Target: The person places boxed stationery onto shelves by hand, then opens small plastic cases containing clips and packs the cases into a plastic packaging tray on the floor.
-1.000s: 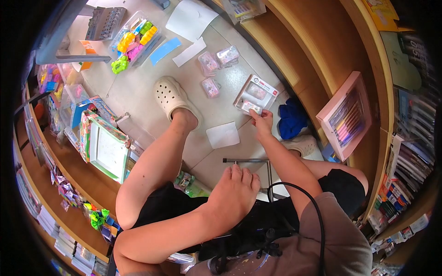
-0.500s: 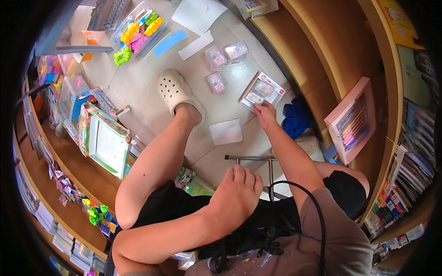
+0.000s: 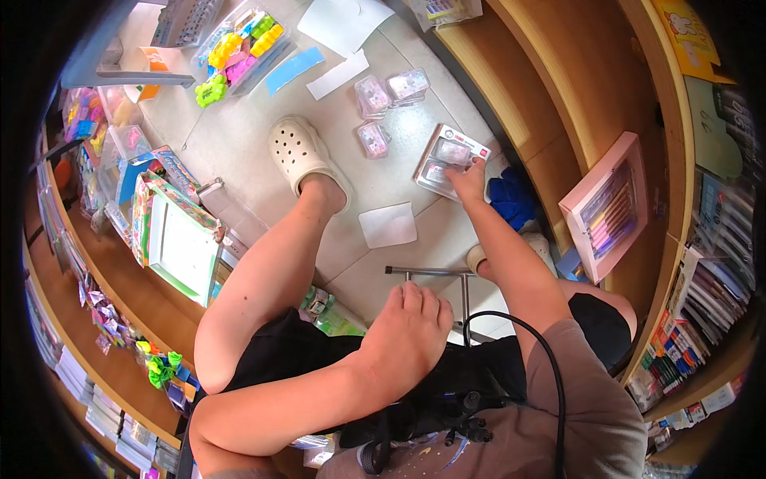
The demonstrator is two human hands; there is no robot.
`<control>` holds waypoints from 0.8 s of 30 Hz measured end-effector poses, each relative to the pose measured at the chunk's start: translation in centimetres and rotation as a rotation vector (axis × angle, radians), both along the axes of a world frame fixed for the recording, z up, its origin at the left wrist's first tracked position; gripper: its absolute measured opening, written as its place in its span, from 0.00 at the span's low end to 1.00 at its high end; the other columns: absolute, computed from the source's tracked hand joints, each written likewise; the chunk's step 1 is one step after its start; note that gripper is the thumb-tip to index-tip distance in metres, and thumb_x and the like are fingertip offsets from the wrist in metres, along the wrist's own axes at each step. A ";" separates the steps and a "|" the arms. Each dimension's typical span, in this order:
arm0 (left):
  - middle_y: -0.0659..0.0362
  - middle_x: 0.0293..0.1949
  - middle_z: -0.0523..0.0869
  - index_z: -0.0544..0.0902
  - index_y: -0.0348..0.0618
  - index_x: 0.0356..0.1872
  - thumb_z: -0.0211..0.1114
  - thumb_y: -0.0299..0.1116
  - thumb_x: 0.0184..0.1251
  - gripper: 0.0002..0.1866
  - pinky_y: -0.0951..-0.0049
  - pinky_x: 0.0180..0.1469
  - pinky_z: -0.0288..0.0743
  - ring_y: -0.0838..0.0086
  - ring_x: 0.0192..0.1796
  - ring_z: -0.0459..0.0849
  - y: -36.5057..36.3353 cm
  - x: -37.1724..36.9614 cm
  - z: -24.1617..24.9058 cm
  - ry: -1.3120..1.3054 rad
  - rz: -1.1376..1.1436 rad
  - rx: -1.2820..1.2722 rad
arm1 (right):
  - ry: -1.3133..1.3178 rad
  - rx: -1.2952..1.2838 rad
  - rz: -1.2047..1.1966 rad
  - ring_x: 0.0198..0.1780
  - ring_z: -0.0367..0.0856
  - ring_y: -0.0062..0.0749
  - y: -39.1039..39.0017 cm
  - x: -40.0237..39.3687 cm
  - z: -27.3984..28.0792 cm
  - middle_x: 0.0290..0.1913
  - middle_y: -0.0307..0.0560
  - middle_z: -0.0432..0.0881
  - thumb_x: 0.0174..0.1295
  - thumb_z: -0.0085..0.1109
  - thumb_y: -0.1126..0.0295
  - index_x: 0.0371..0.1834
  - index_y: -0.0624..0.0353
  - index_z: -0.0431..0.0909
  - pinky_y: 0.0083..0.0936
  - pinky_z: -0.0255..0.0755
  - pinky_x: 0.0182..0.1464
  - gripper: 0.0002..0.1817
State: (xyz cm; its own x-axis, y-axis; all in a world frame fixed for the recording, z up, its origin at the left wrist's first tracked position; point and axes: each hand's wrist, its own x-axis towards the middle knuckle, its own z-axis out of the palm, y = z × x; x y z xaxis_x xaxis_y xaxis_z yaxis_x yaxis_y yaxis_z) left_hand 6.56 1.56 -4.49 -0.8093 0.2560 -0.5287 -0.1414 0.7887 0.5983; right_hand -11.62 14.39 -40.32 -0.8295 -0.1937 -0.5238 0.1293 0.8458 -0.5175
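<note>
My right hand (image 3: 467, 182) reaches down to a flat white package (image 3: 463, 137) with red print and touches its right side, fingers apart. Two small clear cases sit on this package, an upper one (image 3: 452, 152) and a lower one (image 3: 435, 173) partly beside my fingertips. Several similar clear cases with pinkish contents lie in small stacks (image 3: 373, 96) on the floor to the left. My left hand (image 3: 408, 331) rests over my lap, palm down with its fingers loosely extended; it holds nothing visible.
Between wooden shelves (image 3: 550, 104) lies a tiled floor with a white paper sheet (image 3: 388, 226), a blue strip (image 3: 294, 70) and a bin of colourful toys (image 3: 239, 56). A metal stool frame (image 3: 427, 272) stands below my left hand. A pink-framed box (image 3: 610, 211) leans at right.
My right hand has shifted slightly right across the package. The lower clear case, earlier at my fingertips, now lies flat on the package. My left hand stays put.
</note>
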 end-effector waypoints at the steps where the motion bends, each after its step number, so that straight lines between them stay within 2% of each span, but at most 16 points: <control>1: 0.39 0.54 0.75 0.70 0.28 0.55 0.53 0.29 0.58 0.23 0.56 0.62 0.64 0.46 0.57 0.73 0.0 0.0 0.0 -0.001 -0.002 -0.001 | 0.044 0.023 0.022 0.57 0.71 0.54 -0.4 0.1 1.0 0.57 0.64 0.69 0.40 0.74 0.69 0.60 0.59 0.61 0.39 0.67 0.59 0.41; 3: 0.39 0.53 0.75 0.70 0.28 0.55 0.54 0.29 0.58 0.24 0.56 0.62 0.64 0.46 0.57 0.73 0.1 0.0 0.0 0.004 0.026 0.011 | 0.132 0.069 0.068 0.58 0.71 0.55 -1.8 0.4 4.3 0.58 0.65 0.68 0.41 0.72 0.71 0.61 0.53 0.61 0.40 0.67 0.58 0.41; 6: 0.40 0.53 0.75 0.70 0.28 0.55 0.54 0.29 0.57 0.24 0.56 0.61 0.65 0.46 0.57 0.73 0.2 0.1 -0.2 0.009 0.043 0.015 | 0.269 0.008 0.260 0.57 0.71 0.56 -1.7 -0.5 4.0 0.56 0.61 0.69 0.43 0.70 0.73 0.61 0.46 0.63 0.40 0.69 0.57 0.39; 9: 0.40 0.53 0.76 0.70 0.29 0.55 0.55 0.30 0.56 0.24 0.57 0.61 0.65 0.47 0.57 0.73 0.2 0.0 -0.1 0.002 0.008 0.001 | 0.186 0.095 0.388 0.56 0.72 0.55 -2.0 -1.5 4.5 0.54 0.58 0.70 0.44 0.68 0.74 0.59 0.45 0.66 0.40 0.71 0.54 0.35; 12: 0.41 0.52 0.76 0.70 0.29 0.56 0.56 0.31 0.57 0.25 0.58 0.60 0.65 0.47 0.56 0.74 0.1 -0.3 0.0 -0.004 -0.040 -0.034 | 0.141 0.109 0.387 0.53 0.74 0.53 -2.6 -1.9 6.4 0.52 0.56 0.71 0.44 0.68 0.73 0.56 0.50 0.69 0.40 0.72 0.51 0.32; 15: 0.41 0.51 0.77 0.70 0.29 0.55 0.57 0.34 0.60 0.25 0.59 0.59 0.66 0.49 0.55 0.74 0.2 -0.7 0.3 0.029 -0.046 -0.060 | 0.352 -0.120 0.374 0.46 0.77 0.50 -2.2 -1.8 7.3 0.48 0.55 0.73 0.44 0.68 0.72 0.52 0.57 0.69 0.39 0.73 0.46 0.29; 18: 0.42 0.50 0.77 0.71 0.30 0.54 0.59 0.38 0.61 0.25 0.60 0.57 0.68 0.51 0.52 0.76 0.6 -1.2 0.2 0.044 -0.068 -0.086 | 0.288 -0.247 0.310 0.37 0.76 0.35 -2.9 -1.2 12.4 0.39 0.48 0.75 0.43 0.69 0.72 0.47 0.63 0.68 0.27 0.73 0.42 0.27; 21: 0.45 0.47 0.79 0.73 0.31 0.51 0.60 0.41 0.61 0.24 0.61 0.53 0.71 0.54 0.50 0.78 0.8 -2.1 0.1 0.024 -0.089 -0.086 | 0.315 -0.392 0.244 0.34 0.75 0.35 -2.6 -0.2 16.8 0.37 0.49 0.73 0.43 0.67 0.72 0.49 0.63 0.68 0.29 0.73 0.38 0.28; 22: 0.46 0.46 0.80 0.74 0.31 0.49 0.60 0.41 0.60 0.23 0.61 0.51 0.72 0.54 0.49 0.78 0.8 -2.4 0.1 0.014 -0.092 -0.081 | 0.313 -0.457 0.217 0.31 0.72 0.28 -2.3 0.1 18.0 0.34 0.45 0.72 0.42 0.68 0.72 0.48 0.64 0.67 0.24 0.71 0.36 0.28; 24: 0.48 0.42 0.81 0.75 0.32 0.47 0.60 0.41 0.61 0.21 0.60 0.47 0.74 0.56 0.45 0.80 0.3 -3.5 0.0 -0.008 -0.012 -0.067 | 0.306 -0.554 0.136 0.30 0.70 0.25 -1.6 0.7 20.3 0.33 0.43 0.72 0.42 0.69 0.73 0.47 0.64 0.67 0.22 0.70 0.35 0.27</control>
State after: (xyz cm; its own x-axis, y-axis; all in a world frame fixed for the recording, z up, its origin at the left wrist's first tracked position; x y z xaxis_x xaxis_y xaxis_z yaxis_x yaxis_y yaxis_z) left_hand 3.11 1.90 -4.53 -0.8024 0.2293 -0.5510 -0.1364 0.8284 0.5433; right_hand -10.93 12.78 -20.05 -0.8743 -0.4816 -0.0601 -0.1825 0.4411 -0.8787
